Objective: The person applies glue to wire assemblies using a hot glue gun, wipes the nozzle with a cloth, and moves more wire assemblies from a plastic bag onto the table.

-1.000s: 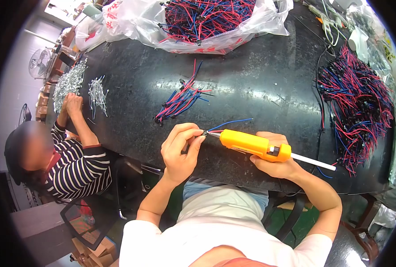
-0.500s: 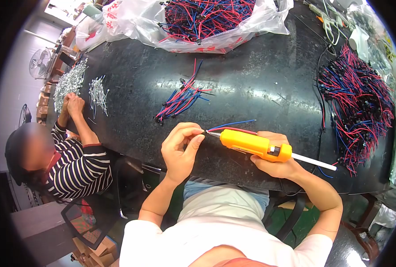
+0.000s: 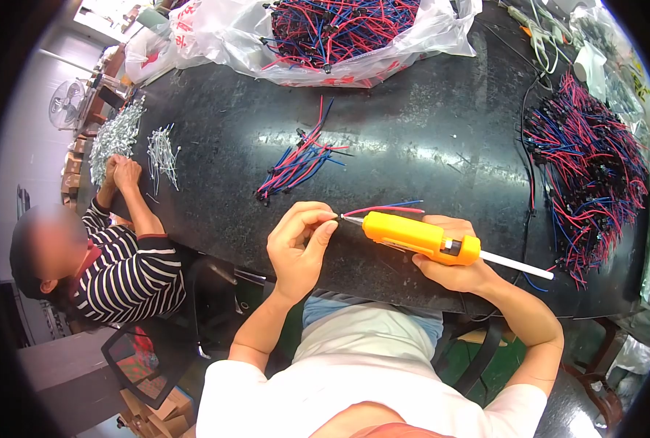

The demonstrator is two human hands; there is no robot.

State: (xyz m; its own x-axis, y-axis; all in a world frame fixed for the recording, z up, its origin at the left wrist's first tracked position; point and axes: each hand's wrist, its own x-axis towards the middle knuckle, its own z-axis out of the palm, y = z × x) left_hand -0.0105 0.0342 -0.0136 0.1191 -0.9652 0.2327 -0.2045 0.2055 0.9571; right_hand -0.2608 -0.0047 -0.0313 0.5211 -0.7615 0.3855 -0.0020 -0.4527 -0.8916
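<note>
My left hand [image 3: 298, 248] pinches the small black end of a red-and-blue wire lead [image 3: 401, 209] between thumb and fingertips. The lead's two wires stretch out to the right, above the glue gun. My right hand [image 3: 453, 271] is wrapped round a yellow hot glue gun [image 3: 405, 233], with a white glue stick [image 3: 518, 264] protruding from its back. The gun's metal nozzle [image 3: 352, 220] points left and is at the black end; whether it touches cannot be made out. Above my left hand lies a small pile of similar leads [image 3: 296, 166].
A plastic bag [image 3: 230, 44] full of leads lies at the back. A large heap of leads [image 3: 591, 175] covers the table's right side, beside a black cable [image 3: 527, 160]. At left, a co-worker in a striped top [image 3: 132, 274] handles pale small parts [image 3: 117, 131].
The held lead has turned slightly, so its red wire now shows more clearly above the gun and the wires lie closer together. Both hands have shifted very slightly right.
</note>
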